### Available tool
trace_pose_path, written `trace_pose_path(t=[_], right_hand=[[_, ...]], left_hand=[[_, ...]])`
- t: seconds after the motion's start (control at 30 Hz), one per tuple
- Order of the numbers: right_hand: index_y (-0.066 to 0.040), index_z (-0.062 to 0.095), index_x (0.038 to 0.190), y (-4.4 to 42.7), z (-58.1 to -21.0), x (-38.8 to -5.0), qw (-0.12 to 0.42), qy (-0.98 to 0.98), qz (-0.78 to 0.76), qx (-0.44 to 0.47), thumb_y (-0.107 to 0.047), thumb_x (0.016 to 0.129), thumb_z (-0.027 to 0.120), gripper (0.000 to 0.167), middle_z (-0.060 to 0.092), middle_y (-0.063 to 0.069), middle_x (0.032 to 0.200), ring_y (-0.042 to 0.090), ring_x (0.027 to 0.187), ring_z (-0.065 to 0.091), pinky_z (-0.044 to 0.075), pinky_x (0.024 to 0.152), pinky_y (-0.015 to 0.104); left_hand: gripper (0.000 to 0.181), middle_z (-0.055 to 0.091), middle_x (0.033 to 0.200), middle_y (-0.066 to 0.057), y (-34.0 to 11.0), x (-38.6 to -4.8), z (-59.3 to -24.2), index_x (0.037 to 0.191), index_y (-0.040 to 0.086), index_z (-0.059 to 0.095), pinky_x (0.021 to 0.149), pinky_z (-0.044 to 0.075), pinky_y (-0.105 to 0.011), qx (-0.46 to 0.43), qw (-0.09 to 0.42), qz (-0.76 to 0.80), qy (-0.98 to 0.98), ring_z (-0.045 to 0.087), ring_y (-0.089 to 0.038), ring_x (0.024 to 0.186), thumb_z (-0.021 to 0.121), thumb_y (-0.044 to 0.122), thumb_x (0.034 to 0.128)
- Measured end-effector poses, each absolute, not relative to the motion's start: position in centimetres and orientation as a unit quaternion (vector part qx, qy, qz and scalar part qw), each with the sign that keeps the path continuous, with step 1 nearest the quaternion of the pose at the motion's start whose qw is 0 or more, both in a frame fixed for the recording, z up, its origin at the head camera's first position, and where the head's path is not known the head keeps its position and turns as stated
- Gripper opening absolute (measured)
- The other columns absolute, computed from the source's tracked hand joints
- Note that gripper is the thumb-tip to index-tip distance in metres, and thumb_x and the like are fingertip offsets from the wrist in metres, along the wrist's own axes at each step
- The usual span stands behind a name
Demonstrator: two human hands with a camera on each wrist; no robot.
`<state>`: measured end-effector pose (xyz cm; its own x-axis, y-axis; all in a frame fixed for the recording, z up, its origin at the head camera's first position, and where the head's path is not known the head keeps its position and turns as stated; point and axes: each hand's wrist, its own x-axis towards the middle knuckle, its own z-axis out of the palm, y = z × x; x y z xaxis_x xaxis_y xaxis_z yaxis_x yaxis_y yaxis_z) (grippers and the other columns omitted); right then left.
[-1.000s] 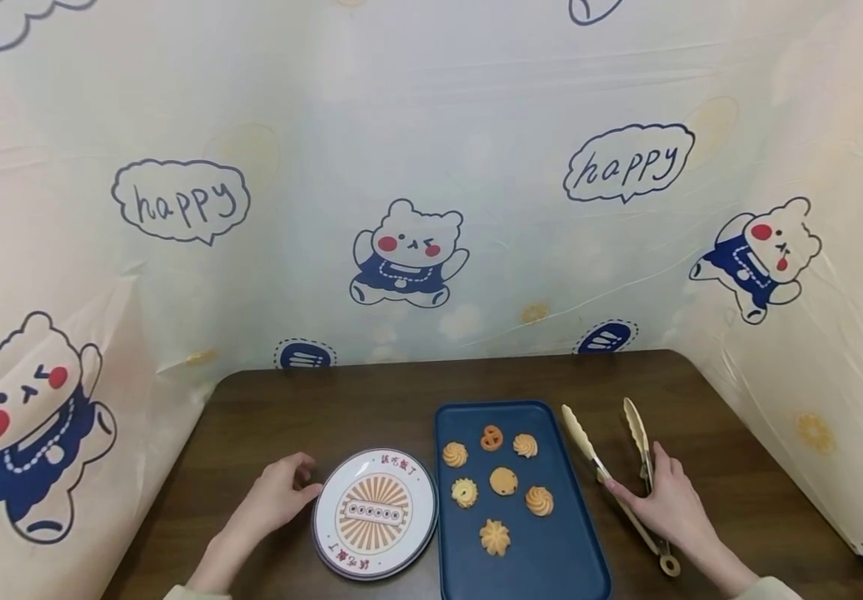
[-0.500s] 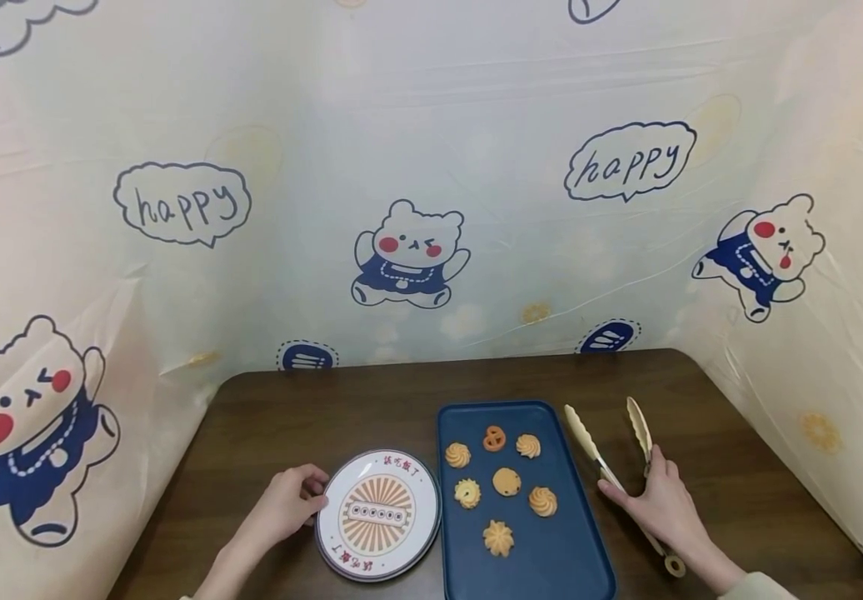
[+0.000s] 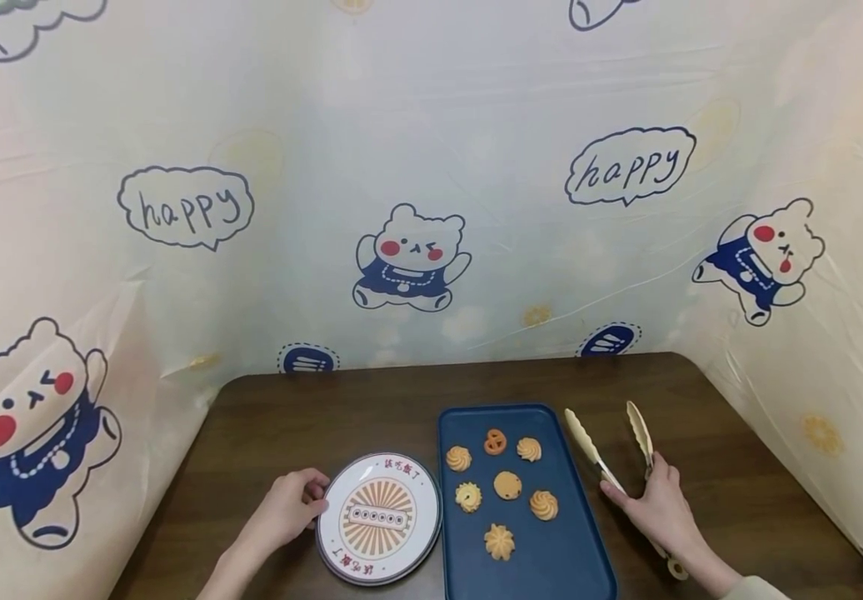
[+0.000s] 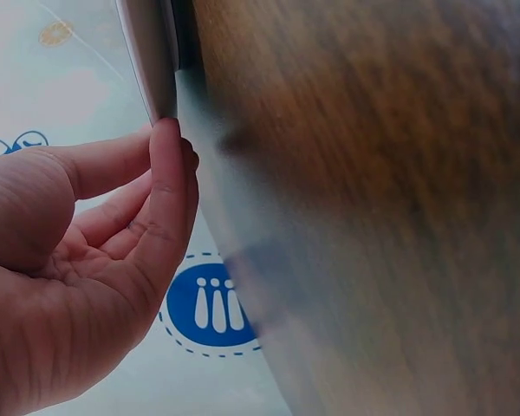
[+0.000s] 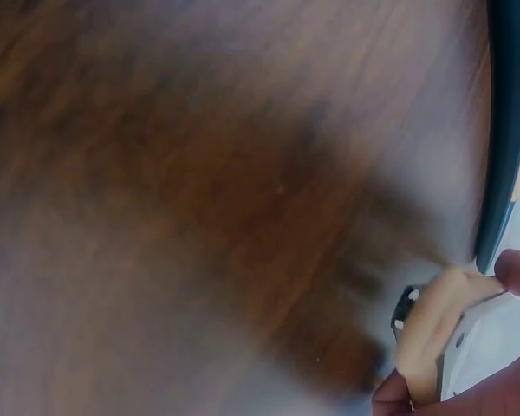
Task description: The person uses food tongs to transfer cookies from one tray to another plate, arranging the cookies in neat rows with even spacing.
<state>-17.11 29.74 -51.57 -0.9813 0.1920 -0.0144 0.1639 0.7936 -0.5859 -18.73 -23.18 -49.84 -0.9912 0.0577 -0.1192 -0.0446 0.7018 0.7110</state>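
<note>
My left hand [image 3: 286, 506] is at the left rim of a white plate [image 3: 377, 518] with a striped orange print and red lettering. In the left wrist view, the thumb and fingers of this hand [image 4: 95, 251] pinch the plate's edge [image 4: 152, 56]. Another rim shows just beneath the top plate. On the right, my right hand [image 3: 662, 508] holds spread tongs [image 3: 585, 442] with cream tips, thumb on one arm and fingers on the other. The right wrist view shows the tongs [image 5: 433, 334] between thumb and fingertips, partly cut off by the frame.
A blue tray [image 3: 551, 567] lies between the plates and the tongs. On it are several cookies, among them a pretzel-shaped one [image 3: 495, 442] and a star-shaped one [image 3: 500, 542]. The dark wooden table [image 3: 371, 408] meets a printed curtain [image 3: 416, 125] behind.
My left hand has moved slightly right and its fingers have taken hold of the plate's rim. The right hand keeps the tongs in nearly the same place.
</note>
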Motion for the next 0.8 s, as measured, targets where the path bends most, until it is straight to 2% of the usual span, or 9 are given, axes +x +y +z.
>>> trace_pose_path(t=[0.17, 0.47, 0.67, 0.8], right_hand=[[0.022, 0.013, 0.144, 29.6, -51.8, -16.9, 0.031, -0.941, 0.32, -0.102, -0.052, 0.086, 0.073, 0.112, 0.034, 0.042, 0.126, 0.061, 0.113, 0.047, 0.042, 0.091, 0.067], [0.019, 0.023, 0.145, 30.3, -51.3, -17.1, 0.064, -0.948, 0.296, -0.095, -0.06, 0.088, 0.066, 0.107, 0.038, 0.043, 0.132, 0.063, 0.117, 0.044, 0.039, 0.091, 0.071], [0.019, 0.035, 0.14, 31.0, -50.7, -17.6, 0.106, -0.961, 0.25, -0.054, -0.06, 0.087, 0.066, 0.1, 0.047, 0.044, 0.126, 0.062, 0.111, 0.049, 0.043, 0.086, 0.071], [0.018, 0.04, 0.138, 31.4, -49.7, -17.9, 0.107, -0.968, 0.224, -0.027, -0.063, 0.086, 0.066, 0.099, 0.051, 0.042, 0.125, 0.06, 0.109, 0.053, 0.046, 0.084, 0.069]], left_hand=[[0.021, 0.057, 0.081, -0.005, -23.2, -18.7, -50.1, 0.103, -0.005, 0.066, 0.051, 0.055, -0.028, 0.009, 0.06, 0.389, 0.919, 0.057, -0.016, 0.067, 0.072, -0.009, 0.0839], [0.021, 0.057, 0.081, -0.005, -23.2, -18.7, -50.0, 0.103, -0.005, 0.066, 0.051, 0.055, -0.028, 0.01, 0.062, 0.393, 0.917, 0.057, -0.017, 0.068, 0.071, -0.01, 0.0837], [0.021, 0.057, 0.08, -0.005, -23.2, -18.6, -50.0, 0.102, -0.005, 0.066, 0.051, 0.055, -0.028, 0.01, 0.055, 0.396, 0.916, 0.057, -0.017, 0.068, 0.071, -0.011, 0.0831], [0.021, 0.057, 0.08, -0.005, -23.2, -18.7, -49.9, 0.102, -0.005, 0.066, 0.051, 0.055, -0.028, 0.01, 0.055, 0.395, 0.917, 0.057, -0.017, 0.068, 0.072, -0.01, 0.0832]])
